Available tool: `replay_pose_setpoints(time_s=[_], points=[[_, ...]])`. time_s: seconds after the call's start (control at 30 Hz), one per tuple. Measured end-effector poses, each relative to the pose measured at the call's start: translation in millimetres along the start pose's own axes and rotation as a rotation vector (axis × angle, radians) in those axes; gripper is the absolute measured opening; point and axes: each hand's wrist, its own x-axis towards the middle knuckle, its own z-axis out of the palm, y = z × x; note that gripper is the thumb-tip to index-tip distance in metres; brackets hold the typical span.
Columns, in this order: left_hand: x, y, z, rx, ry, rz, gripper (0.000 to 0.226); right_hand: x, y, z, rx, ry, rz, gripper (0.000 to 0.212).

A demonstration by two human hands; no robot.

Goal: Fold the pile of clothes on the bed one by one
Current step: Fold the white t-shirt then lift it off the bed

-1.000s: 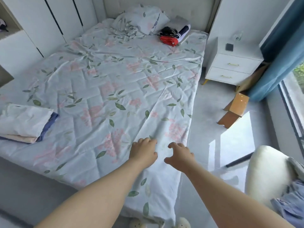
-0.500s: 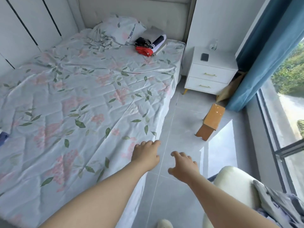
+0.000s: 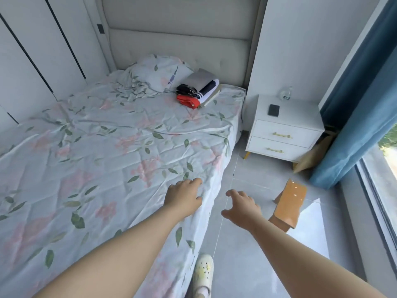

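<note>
Clothes (image 3: 198, 91) wait at the bed's (image 3: 107, 158) far right corner.
Head view: left hand (image 3: 184, 197) and right hand (image 3: 239, 208) reach out loosely spread, holding nothing. The clothes look soft, light and floppy; best pinch the top piece by its edge.

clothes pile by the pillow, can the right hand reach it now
Probably not: the clothes pile lies at the far end of the bed, beyond the right hand over the floor.

The bed (image 3: 107, 147) runs off the left and bottom edges. The clothes (image 3: 197, 91) at its far end are too small to tell apart, and they hide part of the pillow (image 3: 159, 72). The shoe (image 3: 203, 274) is cut by the bottom edge.
</note>
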Motion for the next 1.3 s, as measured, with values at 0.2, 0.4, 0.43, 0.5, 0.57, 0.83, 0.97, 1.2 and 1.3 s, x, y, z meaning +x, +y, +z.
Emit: replay_pose_setpoints(time_s=[0.2,0.4,0.43,0.5,0.57,0.83,0.97,1.2,1.3], points=[[146,1,-51,-0.051,0.010,0.008,0.044,129,-15,-85,0.019,0.038,0.009,0.057],[278,3,-95,-0.184,0.057,-0.034,0.044,242,-8,-141,0.063,0.013,0.011,0.056],[300,4,-99,-0.193,0.062,-0.042,0.044,264,-4,-150,0.065,0.004,0.010,0.056],[345,9,-102,-0.202,0.071,-0.054,0.044,311,4,-171,0.063,-0.005,-0.002,0.056],[393,15,-101,-0.206,0.066,-0.076,0.043,361,14,-196,0.056,0.006,-0.021,0.054],[561,31,-112,-0.356,0.039,-0.297,0.040,554,43,-291,0.056,-0.062,-0.089,0.044],[625,23,-120,-0.410,0.054,-0.395,0.041,633,30,-318,0.066,-0.135,-0.129,0.044],[748,-14,-131,-0.566,0.064,-0.544,0.038,765,5,-351,0.132,-0.183,-0.133,0.044],[789,-28,-136,-0.641,0.082,-0.623,0.036,815,-3,-361,0.136,-0.195,-0.109,0.043]])
